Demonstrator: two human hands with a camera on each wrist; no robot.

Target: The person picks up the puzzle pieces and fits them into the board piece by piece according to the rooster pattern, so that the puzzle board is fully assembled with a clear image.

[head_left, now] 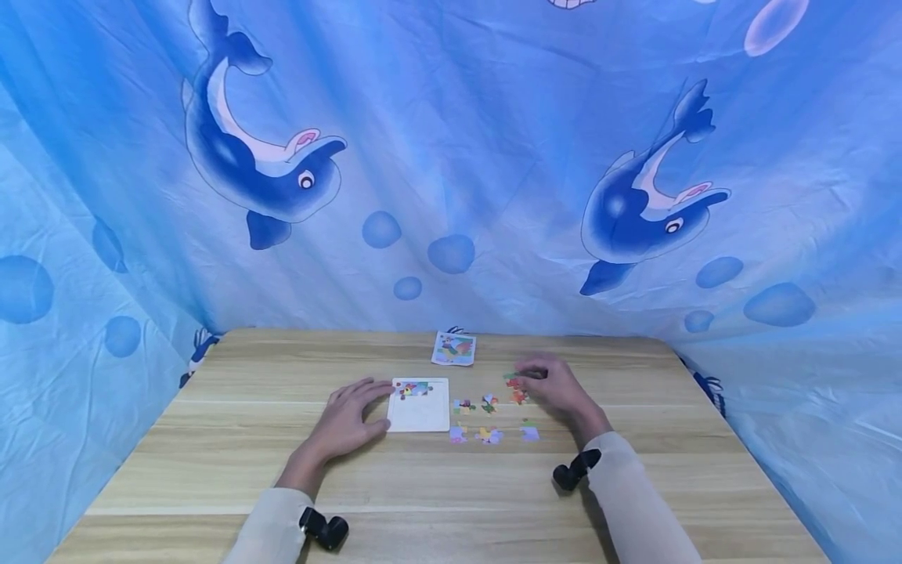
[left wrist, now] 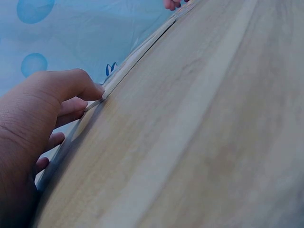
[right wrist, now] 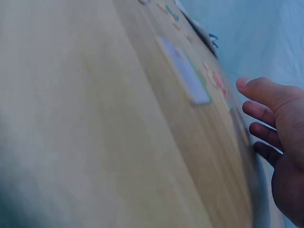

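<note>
From the head view: a wooden table (head_left: 423, 493), with a blue curtain (head_left: 493, 196) behind its back edge. Close to the middle of that edge, a picture card (head_left: 454, 349). In front of the card and a bit to the left, a white puzzle board (head_left: 419, 417), with some joined pieces (head_left: 416, 389) along its back edge, starting near the back left corner. At the board's left edge, the left hand (head_left: 345, 419), loose and spread, fingertips by the back left corner and thumb by the front left corner. Just right of the board, loose pieces (head_left: 489, 404) in little rows. Out toward the table's right edge, red pieces (head_left: 517, 395), and in front of them a purple piece (head_left: 529, 433). Just beside the red pieces, the right hand (head_left: 557, 384), a bit bent and blurry.

From the left wrist view: left thumb touching the thin side of the board, other fingers gently bent. At the top, only a bit of the right hand.

From the right wrist view: right hand loose, thumb and fingers apart, nothing to see in its grasp. Near it on the table, the purple piece and the red pieces, all fuzzy.
</note>
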